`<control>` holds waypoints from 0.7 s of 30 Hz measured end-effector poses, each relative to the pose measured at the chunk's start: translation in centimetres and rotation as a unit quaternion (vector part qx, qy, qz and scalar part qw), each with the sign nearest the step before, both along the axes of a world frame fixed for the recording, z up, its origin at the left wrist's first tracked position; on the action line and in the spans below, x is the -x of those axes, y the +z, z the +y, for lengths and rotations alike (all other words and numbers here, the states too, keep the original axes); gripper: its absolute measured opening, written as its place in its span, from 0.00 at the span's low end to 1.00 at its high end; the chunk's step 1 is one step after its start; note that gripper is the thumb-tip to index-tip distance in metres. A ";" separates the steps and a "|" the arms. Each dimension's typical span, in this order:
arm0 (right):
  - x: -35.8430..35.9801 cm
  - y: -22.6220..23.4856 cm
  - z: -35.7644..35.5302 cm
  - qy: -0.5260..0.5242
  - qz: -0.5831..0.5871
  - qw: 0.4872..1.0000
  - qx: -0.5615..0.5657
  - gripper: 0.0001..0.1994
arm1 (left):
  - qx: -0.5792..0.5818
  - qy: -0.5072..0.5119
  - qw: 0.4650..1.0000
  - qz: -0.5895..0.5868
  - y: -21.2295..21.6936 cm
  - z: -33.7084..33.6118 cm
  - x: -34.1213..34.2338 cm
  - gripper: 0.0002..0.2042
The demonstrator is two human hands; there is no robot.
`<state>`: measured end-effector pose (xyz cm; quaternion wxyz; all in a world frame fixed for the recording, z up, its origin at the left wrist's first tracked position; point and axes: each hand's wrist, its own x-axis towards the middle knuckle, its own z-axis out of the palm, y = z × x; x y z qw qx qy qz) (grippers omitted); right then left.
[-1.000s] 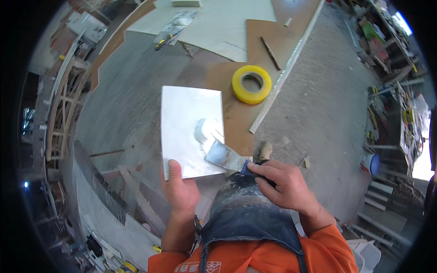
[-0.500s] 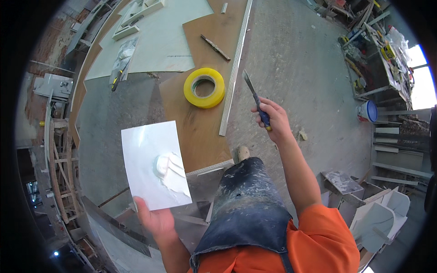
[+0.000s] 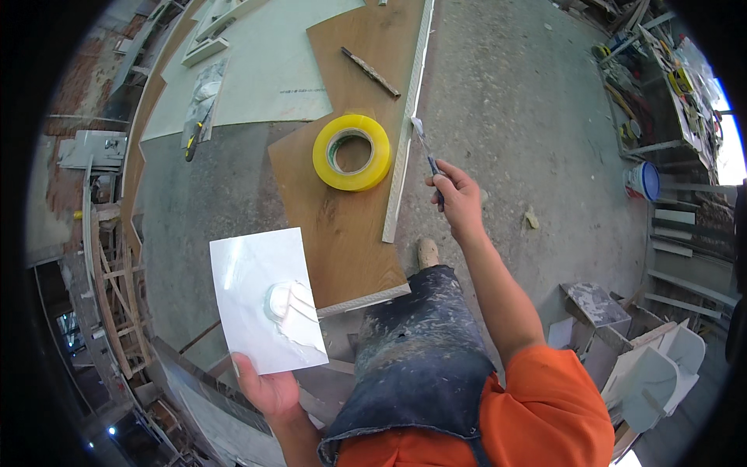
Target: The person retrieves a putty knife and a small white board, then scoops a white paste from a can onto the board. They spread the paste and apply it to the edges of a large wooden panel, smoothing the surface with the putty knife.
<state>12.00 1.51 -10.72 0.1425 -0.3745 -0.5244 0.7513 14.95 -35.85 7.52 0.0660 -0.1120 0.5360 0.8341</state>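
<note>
My left hand (image 3: 268, 383) grips the lower edge of a smooth white board (image 3: 253, 268), thumb on top. A mound of white paste (image 3: 292, 311) lies on the board's right half, ridged with scrape marks. In my right hand (image 3: 457, 194) is a putty knife (image 3: 429, 156), its dark handle between the fingers and its blade pointing away from me. White paste shows at the blade tip, which is at the long pale edge (image 3: 405, 171) of a wood-grain panel (image 3: 334, 241); whether it touches cannot be told. A big roll of yellow tape (image 3: 352, 152) lies on that panel.
A dark narrow stick (image 3: 369, 71) rests on the panel beyond the tape. To the left, a yellow-and-black cutter (image 3: 194, 142) lies beside a pale sheet (image 3: 268, 70). A white bucket (image 3: 642, 181) and a cluttered bench (image 3: 661, 101) stand right. Offcuts (image 3: 654, 373) are stacked lower right.
My right hand has moved slightly left and nearer, bringing the blade to the panel's edge. White paste now shows on the blade tip. The white board has shifted slightly nearer to me.
</note>
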 end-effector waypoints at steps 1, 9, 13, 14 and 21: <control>-0.5 0.0 -0.2 0.000 -0.012 1.000 -0.009 0.22 | 0.007 0.005 1.000 -0.001 -0.1 -0.3 0.3 0.34; -4.0 0.1 -2.2 -0.047 -0.045 0.995 -0.077 0.22 | -0.007 -0.093 0.996 -0.008 -0.8 -4.3 4.6 0.33; -8.2 2.3 -4.6 -0.049 0.044 0.996 0.058 0.20 | 0.006 -0.165 0.986 -0.003 -1.2 -7.1 7.6 0.34; -9.6 2.6 -5.5 -0.025 0.056 0.995 0.078 0.20 | 0.011 -0.174 0.985 -0.005 -1.2 -7.4 8.2 0.35; -14.2 2.3 -11.0 0.002 0.058 0.992 0.108 0.19 | 0.034 -0.230 0.973 -0.008 -0.1 -7.9 10.4 0.37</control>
